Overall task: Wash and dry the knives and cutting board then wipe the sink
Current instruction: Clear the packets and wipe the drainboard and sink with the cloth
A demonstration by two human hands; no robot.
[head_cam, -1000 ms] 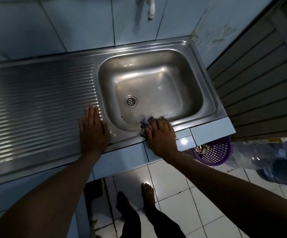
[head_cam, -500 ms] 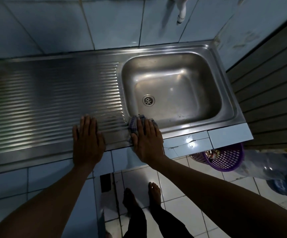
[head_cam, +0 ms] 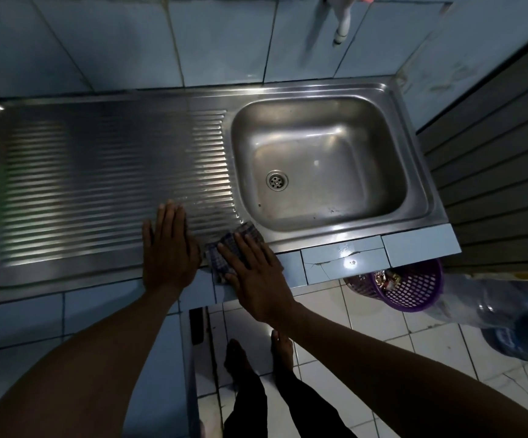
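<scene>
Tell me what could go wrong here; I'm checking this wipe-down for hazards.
The right hand presses the checked cloth at the sink's front rim, beside the counter edge; the cloth could slide off. The cracked edge tile nearby might snag it. Bare feet on glossy floor tiles risk slipping if water drips.

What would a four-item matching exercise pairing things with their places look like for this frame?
Things:
1. checked cloth
2. left hand
3. purple basket
4. drain

Places:
A. on the floor below the counter's right end
B. bottom of the sink basin
C. flat on the ribbed drainboard
D. under the right hand at the sink's front edge

Pairs: 1-D, 2-C, 3-A, 4-B
</scene>
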